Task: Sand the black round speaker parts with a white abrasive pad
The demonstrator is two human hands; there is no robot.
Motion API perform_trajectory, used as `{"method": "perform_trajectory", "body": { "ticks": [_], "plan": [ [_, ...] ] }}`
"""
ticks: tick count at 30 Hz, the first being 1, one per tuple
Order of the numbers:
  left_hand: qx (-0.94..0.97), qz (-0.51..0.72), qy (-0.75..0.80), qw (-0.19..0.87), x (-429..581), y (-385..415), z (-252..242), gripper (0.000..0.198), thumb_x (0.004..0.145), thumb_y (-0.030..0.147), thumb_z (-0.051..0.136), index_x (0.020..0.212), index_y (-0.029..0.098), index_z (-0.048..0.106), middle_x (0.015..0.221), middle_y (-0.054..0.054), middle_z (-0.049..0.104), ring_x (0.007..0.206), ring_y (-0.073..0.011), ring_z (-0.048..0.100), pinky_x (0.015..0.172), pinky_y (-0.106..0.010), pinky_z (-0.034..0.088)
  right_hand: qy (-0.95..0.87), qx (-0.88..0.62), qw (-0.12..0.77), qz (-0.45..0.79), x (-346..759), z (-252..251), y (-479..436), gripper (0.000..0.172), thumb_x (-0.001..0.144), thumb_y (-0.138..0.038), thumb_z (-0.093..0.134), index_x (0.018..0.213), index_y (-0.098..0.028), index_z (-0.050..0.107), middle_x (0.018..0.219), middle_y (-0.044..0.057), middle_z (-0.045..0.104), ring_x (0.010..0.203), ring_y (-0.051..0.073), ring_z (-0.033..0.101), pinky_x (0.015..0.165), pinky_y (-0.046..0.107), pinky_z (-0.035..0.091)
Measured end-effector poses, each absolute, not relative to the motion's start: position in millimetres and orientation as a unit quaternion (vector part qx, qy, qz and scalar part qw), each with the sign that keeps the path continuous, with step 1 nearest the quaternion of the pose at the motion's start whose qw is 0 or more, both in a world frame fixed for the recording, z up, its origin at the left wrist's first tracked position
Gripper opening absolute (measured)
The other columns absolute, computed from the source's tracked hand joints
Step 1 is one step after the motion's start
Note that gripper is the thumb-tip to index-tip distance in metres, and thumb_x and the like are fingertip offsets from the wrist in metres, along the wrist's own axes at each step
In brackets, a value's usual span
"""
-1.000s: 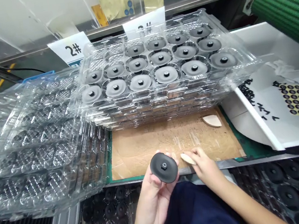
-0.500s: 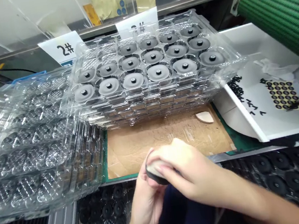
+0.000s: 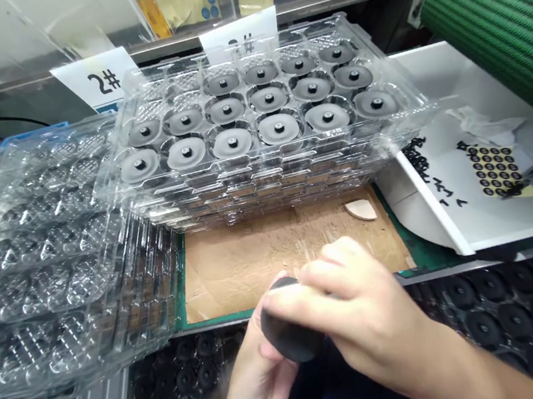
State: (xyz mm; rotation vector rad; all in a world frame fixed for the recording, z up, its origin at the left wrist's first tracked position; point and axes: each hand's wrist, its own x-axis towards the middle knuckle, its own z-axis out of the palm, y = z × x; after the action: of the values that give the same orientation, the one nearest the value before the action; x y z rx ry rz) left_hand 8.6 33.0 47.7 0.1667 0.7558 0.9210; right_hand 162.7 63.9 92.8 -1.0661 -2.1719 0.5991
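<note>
My left hand (image 3: pixel 256 377) is closed around the edge of a round black disc (image 3: pixel 292 339) above the front edge of the bench. The disc is tilted, its dark face turned towards me. Over its upper right part lies my right hand (image 3: pixel 363 304), fingers curled in and pressed on the disc. Whatever the right fingers may pinch is hidden beneath them. Beyond the hands lies a brown cardboard sheet (image 3: pixel 244 255) with a small pale wedge-shaped piece (image 3: pixel 361 209) on it.
Stacked clear plastic trays (image 3: pixel 261 161) hold grey discs with black centre knobs. More clear trays (image 3: pixel 52 254) stand left. At right, a white bin (image 3: pixel 490 222) holds small black parts and a sticker sheet (image 3: pixel 494 169). A green roller (image 3: pixel 493 19) is above; trays of black discs (image 3: pixel 511 305) lie below.
The disc has turned so its dark face shows more; a pale surface seen under the right fingers is now mostly hidden. My right hand has moved slightly right across the disc.
</note>
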Motion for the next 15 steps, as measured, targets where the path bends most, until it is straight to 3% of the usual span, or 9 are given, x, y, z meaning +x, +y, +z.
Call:
{"method": "perform_trajectory", "body": {
  "ticks": [3, 6, 9, 12, 15],
  "plan": [
    [0.092, 0.411, 0.359, 0.833, 6.9, 34.0, 55.1, 0.053, 0.054, 0.036, 0.082, 0.103, 0.021, 0.069, 0.1, -0.005, 0.071, 0.094, -0.0235, 0.065, 0.085, -0.03, 0.051, -0.861, -0.295, 0.326, 0.255, 163.2, 85.9, 84.4, 0.029, 0.094, -0.017, 0.039, 0.095, -0.023, 0.068, 0.069, 0.0, 0.057, 0.065, 0.014, 0.046, 0.064, 0.029, 0.032],
    [0.057, 0.396, 0.358, 0.844, 1.0, 34.7, 59.7, 0.047, 0.054, 0.034, 0.082, 0.098, 0.022, 0.071, 0.102, -0.004, 0.071, 0.091, -0.0229, 0.066, 0.076, -0.027, 0.054, -0.806, -0.425, 0.334, 0.242, 173.6, 67.0, 88.2, 0.025, 0.093, -0.02, 0.043, 0.103, -0.018, 0.066, 0.077, 0.004, 0.06, 0.071, 0.015, 0.051, 0.067, 0.029, 0.038],
    [0.032, 0.388, 0.342, 0.855, -5.2, 34.5, 56.8, 0.056, 0.053, 0.037, 0.082, 0.106, 0.025, 0.068, 0.117, -0.007, 0.066, 0.099, -0.0266, 0.065, 0.079, -0.03, 0.054, -0.688, -0.545, 0.317, 0.358, 182.5, 37.1, 67.0, 0.026, 0.094, -0.025, 0.043, 0.11, -0.02, 0.063, 0.09, 0.005, 0.065, 0.082, 0.017, 0.058, 0.07, 0.028, 0.045],
    [0.036, 0.379, 0.308, 0.872, -8.2, 35.1, 49.3, 0.06, 0.053, 0.038, 0.082, 0.11, 0.024, 0.066, 0.12, -0.008, 0.064, 0.102, -0.0273, 0.063, 0.079, -0.03, 0.055, -0.62, -0.567, 0.269, 0.471, 185.7, 3.8, 35.1, 0.028, 0.093, -0.031, 0.043, 0.11, -0.023, 0.064, 0.106, 0.005, 0.067, 0.097, 0.019, 0.062, 0.082, 0.032, 0.049],
    [0.044, 0.372, 0.279, 0.884, -8.1, 37.2, 44.5, 0.06, 0.055, 0.039, 0.08, 0.111, 0.025, 0.064, 0.122, -0.008, 0.063, 0.104, -0.0274, 0.062, 0.08, -0.03, 0.055, -0.597, -0.582, 0.26, 0.487, 190.6, -16.1, 16.7, 0.027, 0.09, -0.033, 0.047, 0.108, -0.022, 0.065, 0.107, 0.005, 0.069, 0.098, 0.022, 0.064, 0.084, 0.035, 0.051]
  ]
}}
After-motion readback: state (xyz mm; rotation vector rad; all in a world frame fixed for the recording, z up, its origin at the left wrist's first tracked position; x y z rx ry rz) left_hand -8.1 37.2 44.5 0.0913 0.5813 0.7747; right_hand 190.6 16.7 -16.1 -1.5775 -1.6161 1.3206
